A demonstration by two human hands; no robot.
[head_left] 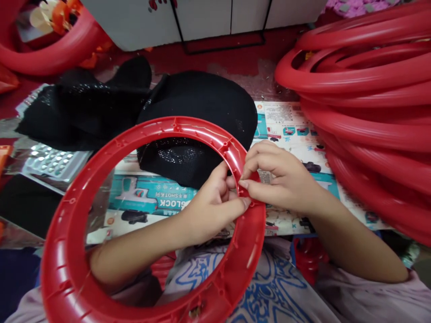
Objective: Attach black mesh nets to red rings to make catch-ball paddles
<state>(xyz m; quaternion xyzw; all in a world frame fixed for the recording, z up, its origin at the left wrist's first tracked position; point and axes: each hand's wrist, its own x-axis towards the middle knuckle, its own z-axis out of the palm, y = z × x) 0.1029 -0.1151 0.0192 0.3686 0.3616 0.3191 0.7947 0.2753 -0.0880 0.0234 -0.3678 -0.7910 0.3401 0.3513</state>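
Note:
A large red plastic ring (60, 251) is tilted up over my lap, its hollow side with small pegs and ribs facing me. My left arm passes through the middle of it. My left hand (215, 204) grips the right side of the ring, thumb on the channel and fingers curled behind the inner edge. My right hand (278, 175) is at the same spot, thumb and forefinger pinched together inside the channel. Whatever lies between those fingertips is too small to make out. Behind the ring lies a black cloth piece with shiny dots (205, 98).
Several red rings (367, 78) are piled at the right, and another red ring (50, 56) lies at the upper left. A second black cloth (87, 107) and a tray of shiny studs (54, 161) are at the left. Printed cardboard (151, 193) covers the work surface.

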